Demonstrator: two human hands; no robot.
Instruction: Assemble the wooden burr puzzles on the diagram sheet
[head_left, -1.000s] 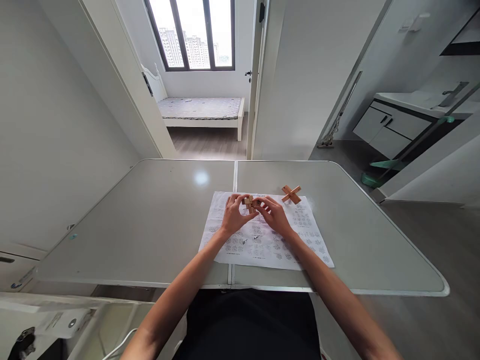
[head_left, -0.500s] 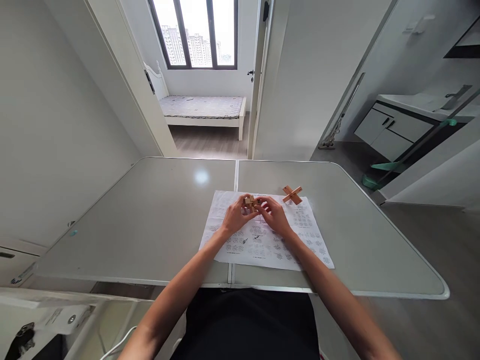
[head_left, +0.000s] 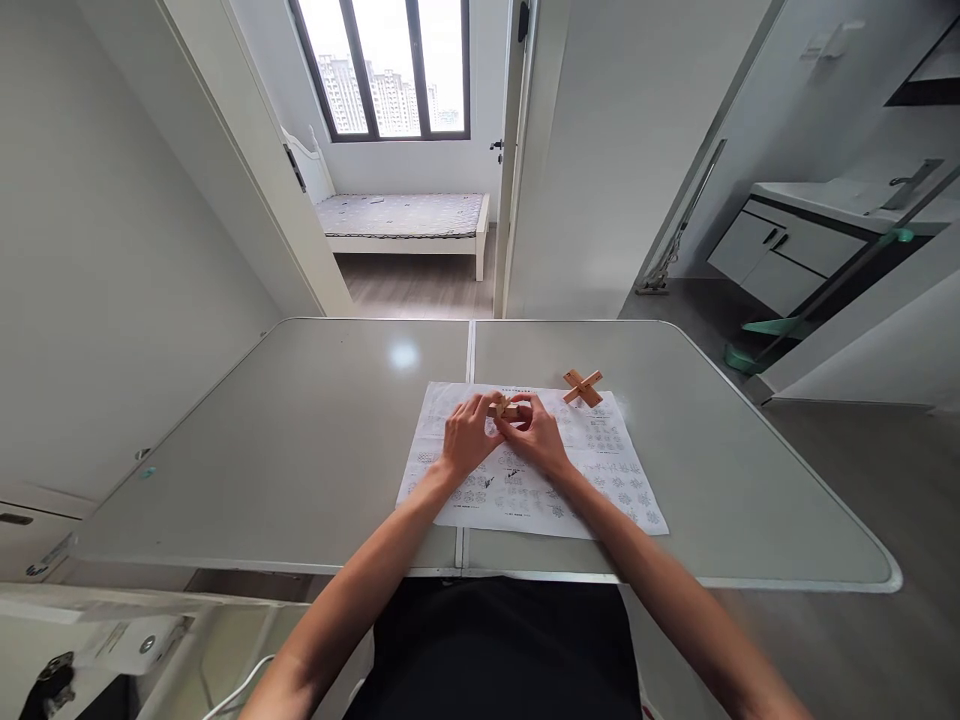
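Wooden puzzle: the small interlocking block assembly (head_left: 504, 410) is held over the printed sheet's far edge, just right of the tabletop's centre seam; contact with the paper cannot be told.
Left grip: left hand (head_left: 466, 432), fingers pinching the assembly's left side.
Right grip: right hand (head_left: 538, 432), fingers closed on its right side.
Crossed wooden pieces: an X (head_left: 583, 388) at the sheet's far right corner.
Printed sheet: diagrams (head_left: 517, 510), lying across the seam, near the tabletop's (head_left: 315, 450) front edge.
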